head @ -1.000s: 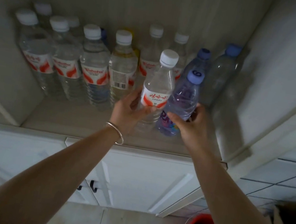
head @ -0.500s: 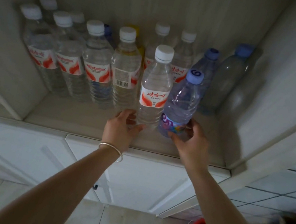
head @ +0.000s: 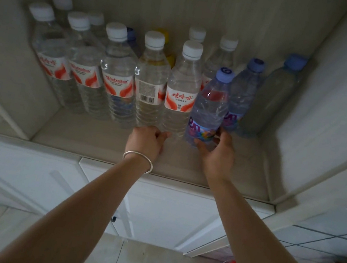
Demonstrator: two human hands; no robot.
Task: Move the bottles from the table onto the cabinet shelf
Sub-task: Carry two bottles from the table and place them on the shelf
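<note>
Clear plastic fills the cabinet shelf (head: 98, 142): a front row of white-capped water bottles with red-and-white labels (head: 118, 72), more caps behind them, and at the right 2 blue-capped bottles near the side wall.

The left hand (head: 147, 139) sits at the foot of the clear white-capped bottle with a red-and-white label (head: 182, 89), fingers curled low against its base; whether they grip it or only touch it I cannot tell. That bottle stands upright on the shelf, just beside the barcode-labelled bottle to its left. The right hand (head: 216, 154) has its fingers wrapped around the lower part of the pale blue-capped bottle with a purple label (head: 210, 110), which leans slightly left, its shoulder close to the white-capped one.

The step in hand looks like setting these 2 bottles into the front row. To do it well, bring the purple-labelled bottle upright before letting go, its base flat on the shelf, and slide rather than drop it. Keep it from nudging the neighbours, since tall, light bottles packed this close would likely topple in a chain. Loosen each hand only once its bottle stands by itself, and draw the hands straight back toward the shelf edge.
</note>
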